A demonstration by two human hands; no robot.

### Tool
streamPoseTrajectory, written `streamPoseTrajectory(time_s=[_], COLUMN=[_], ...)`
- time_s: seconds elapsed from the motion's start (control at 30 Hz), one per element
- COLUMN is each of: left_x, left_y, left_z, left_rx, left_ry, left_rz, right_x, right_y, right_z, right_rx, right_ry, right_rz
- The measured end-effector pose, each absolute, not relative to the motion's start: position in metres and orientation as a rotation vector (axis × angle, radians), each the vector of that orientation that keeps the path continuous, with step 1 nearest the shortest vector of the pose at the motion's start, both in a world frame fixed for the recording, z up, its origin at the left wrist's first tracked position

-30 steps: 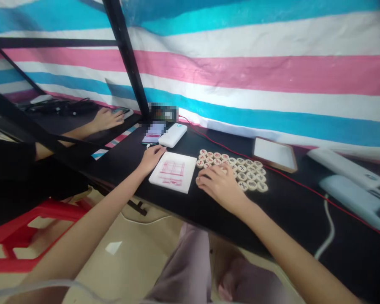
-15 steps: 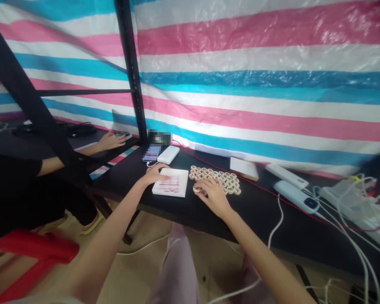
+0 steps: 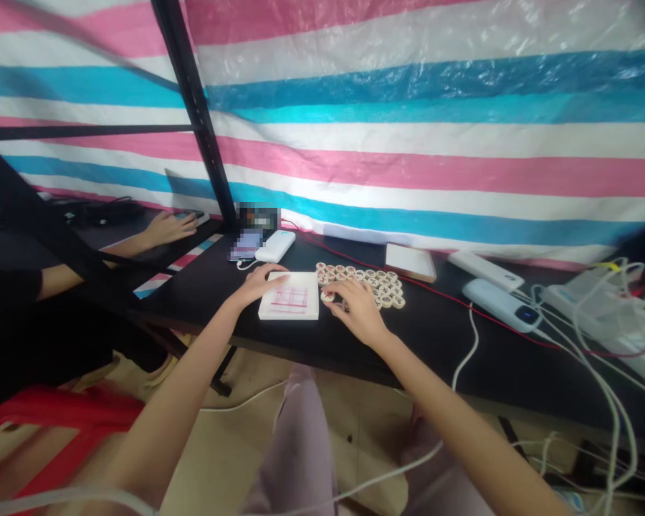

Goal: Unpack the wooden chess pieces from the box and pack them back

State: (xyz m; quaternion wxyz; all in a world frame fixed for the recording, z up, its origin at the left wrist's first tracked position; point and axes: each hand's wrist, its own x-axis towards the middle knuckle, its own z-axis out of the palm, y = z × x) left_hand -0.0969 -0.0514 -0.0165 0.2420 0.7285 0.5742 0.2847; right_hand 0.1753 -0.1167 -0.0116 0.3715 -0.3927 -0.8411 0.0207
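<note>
While the left hand [image 3: 256, 284] lies loosely spread at the white box's [image 3: 291, 297] far-left corner, the right hand [image 3: 357, 309] curls, pinch unclear, round the near-left round pieces [image 3: 385, 290], rowed along the desk's [image 3: 301, 338] front edge.

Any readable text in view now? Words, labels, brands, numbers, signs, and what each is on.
No text is readable.
Round game pieces: red and dark characters, too small to read.
White slab: red grid-like lines, no readable words.
Phone and dark object behind it: pixelated, unreadable.
Light-blue device: lit display, too small to read.
White power bank beside the phone: teal mark, too small to make out.
</note>
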Motion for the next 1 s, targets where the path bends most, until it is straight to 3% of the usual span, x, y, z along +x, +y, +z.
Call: streamPoseTrajectory(time_s=[0.3, 0.57, 0.77, 1.0], left_x=[-0.102, -0.101, -0.096, -0.097], left_y=[-0.039, -0.037, -0.043, -0.046], left_z=[-0.03, -0.029, -0.022, -0.019], left_rx=[1.899, 1.831, 1.794, 1.774], left_ry=[1.375, 1.279, 1.167, 1.144], left_rz=[1.045, 1.091, 1.046, 1.011], right_x=[0.116, 0.064, 0.065, 0.096], right_y=[-0.066, -0.059, -0.058, -0.073], right_z=[0.018, 0.004, -0.007, 0.013], right_rx=[-0.851, -1.07, -0.94, -1.059], right_ry=[-2.158, -2.401, -2.46, -2.372], right_rz=[0.525, 0.242, 0.22, 0.055])
